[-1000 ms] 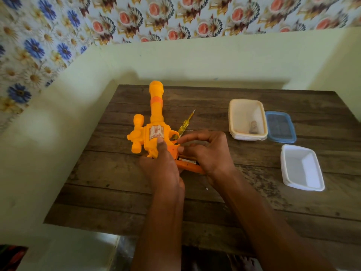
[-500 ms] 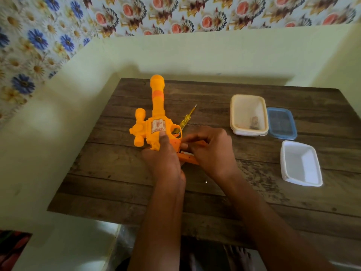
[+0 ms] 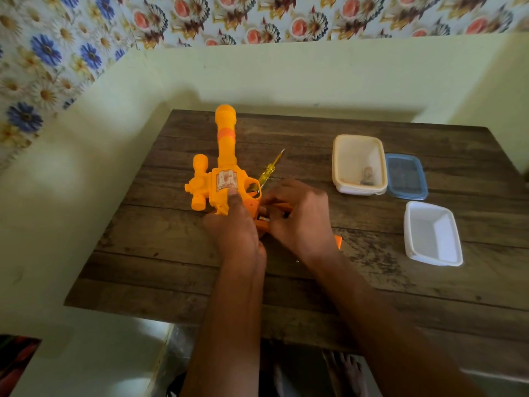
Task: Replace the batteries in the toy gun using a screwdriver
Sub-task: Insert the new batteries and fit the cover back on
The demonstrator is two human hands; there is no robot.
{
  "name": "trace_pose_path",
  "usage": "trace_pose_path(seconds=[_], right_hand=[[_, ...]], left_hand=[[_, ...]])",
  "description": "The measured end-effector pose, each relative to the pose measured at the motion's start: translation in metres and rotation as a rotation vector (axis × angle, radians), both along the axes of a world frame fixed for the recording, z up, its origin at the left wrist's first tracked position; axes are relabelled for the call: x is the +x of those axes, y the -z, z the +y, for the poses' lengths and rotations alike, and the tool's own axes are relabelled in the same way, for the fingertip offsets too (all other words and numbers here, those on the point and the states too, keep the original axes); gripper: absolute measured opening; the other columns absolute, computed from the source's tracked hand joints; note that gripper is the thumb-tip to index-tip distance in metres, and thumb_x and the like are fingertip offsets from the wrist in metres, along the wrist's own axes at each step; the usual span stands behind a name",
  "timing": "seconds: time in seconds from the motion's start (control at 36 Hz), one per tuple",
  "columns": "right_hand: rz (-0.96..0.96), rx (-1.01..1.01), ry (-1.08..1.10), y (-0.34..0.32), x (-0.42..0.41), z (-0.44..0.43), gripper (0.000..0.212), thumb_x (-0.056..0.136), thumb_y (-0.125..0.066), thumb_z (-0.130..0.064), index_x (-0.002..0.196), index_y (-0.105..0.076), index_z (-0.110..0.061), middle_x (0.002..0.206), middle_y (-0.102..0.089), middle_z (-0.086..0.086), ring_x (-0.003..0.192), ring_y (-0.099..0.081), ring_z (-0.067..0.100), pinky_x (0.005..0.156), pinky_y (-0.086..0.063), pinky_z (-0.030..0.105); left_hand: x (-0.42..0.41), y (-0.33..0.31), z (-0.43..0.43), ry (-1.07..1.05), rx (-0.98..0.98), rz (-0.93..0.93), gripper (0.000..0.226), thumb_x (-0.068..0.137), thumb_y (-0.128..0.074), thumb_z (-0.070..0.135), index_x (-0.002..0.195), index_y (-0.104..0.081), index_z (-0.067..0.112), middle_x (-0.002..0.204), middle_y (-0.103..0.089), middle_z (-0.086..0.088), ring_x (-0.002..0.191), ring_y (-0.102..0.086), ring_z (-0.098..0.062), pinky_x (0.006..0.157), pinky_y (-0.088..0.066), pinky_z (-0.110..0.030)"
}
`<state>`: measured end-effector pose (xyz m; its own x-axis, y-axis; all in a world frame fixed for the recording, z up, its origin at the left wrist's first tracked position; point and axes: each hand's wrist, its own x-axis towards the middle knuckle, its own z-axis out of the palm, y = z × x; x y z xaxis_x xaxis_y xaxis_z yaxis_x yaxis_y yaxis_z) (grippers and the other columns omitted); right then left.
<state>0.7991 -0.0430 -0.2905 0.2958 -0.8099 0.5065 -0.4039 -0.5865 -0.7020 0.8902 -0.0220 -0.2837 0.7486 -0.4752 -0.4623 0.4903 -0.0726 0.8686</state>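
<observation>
Forearms (image 3: 229, 310) side by side, left hand (image 3: 235, 228) gripping toy gun (image 3: 226, 144) body, right hand (image 3: 300, 222) curled over its handle.

A worn, dark wood-plank table (image 3: 200, 282) fills the middle of the frame. On its upper left lies an orange plastic toy gun (image 3: 224, 144), barrel pointing up the frame, with a yellow-handled screwdriver (image 3: 269, 171) just right of it. At upper right sits a cream rectangular plastic tub (image 3: 340, 167) with a blue-rimmed clear lid (image 3: 406, 177) against its right side. Below them is a white rectangular plastic tub (image 3: 413, 239). A small orange plastic piece (image 3: 338, 242) lies near centre.
</observation>
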Motion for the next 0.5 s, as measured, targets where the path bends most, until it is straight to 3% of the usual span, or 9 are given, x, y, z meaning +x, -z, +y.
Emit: trace_pose_path(seconds=[0.11, 0.17, 0.28, 0.42, 0.5], right_hand=[[0.018, -0.054, -0.113, 0.004, -0.003, -0.006, 0.019, 0.074, -0.071, 0.009, 0.085, -0.079, -0.005, 0.09, -0.073, 0.007, 0.078, -0.069, 0.018, 0.069, -0.056, 0.036], [0.048, -0.075, -0.185, 0.005, -0.008, -0.009, 0.022, 0.077, -0.07, 0.011, 0.091, -0.079, -0.005, 0.093, -0.071, 0.008, 0.081, -0.068, 0.019, 0.069, -0.055, 0.035], [0.09, -0.097, -0.275, 0.004, -0.016, -0.015, 0.028, 0.08, -0.064, 0.012, 0.099, -0.078, -0.002, 0.099, -0.071, 0.009, 0.085, -0.068, 0.017, 0.071, -0.055, 0.03], [0.116, -0.131, -0.311, 0.004, -0.016, -0.016, 0.03, 0.081, -0.06, 0.012, 0.101, -0.078, 0.001, 0.1, -0.072, 0.012, 0.085, -0.07, 0.021, 0.071, -0.056, 0.032], [0.129, -0.144, -0.337, 0.004, -0.017, -0.017, 0.029, 0.08, -0.062, 0.012, 0.102, -0.078, 0.0, 0.099, -0.072, 0.012, 0.085, -0.069, 0.021, 0.071, -0.055, 0.032]], left_hand=[[-0.001, -0.003, 0.002, -0.003, -0.006, -0.023, 0.012, 0.1, -0.067, 0.032, 0.099, -0.057, 0.027, 0.101, -0.07, -0.002, 0.097, -0.072, -0.027, 0.091, -0.06, -0.057], [-0.002, -0.004, 0.003, -0.011, -0.006, -0.023, 0.017, 0.1, -0.068, 0.032, 0.109, -0.061, 0.019, 0.106, -0.072, -0.007, 0.097, -0.073, -0.029, 0.089, -0.061, -0.058], [-0.003, -0.002, 0.003, -0.005, -0.033, -0.028, 0.01, 0.099, -0.069, 0.031, 0.1, -0.061, 0.024, 0.106, -0.074, -0.008, 0.098, -0.074, -0.032, 0.088, -0.061, -0.06], [-0.002, 0.0, 0.002, -0.013, -0.018, -0.002, 0.018, 0.099, -0.069, 0.033, 0.091, -0.053, 0.03, 0.101, -0.07, -0.002, 0.1, -0.073, -0.03, 0.09, -0.061, -0.057], [-0.001, 0.002, 0.002, -0.01, -0.009, 0.008, 0.016, 0.099, -0.07, 0.032, 0.095, -0.056, 0.024, 0.099, -0.068, -0.002, 0.1, -0.072, -0.03, 0.091, -0.06, -0.058]])
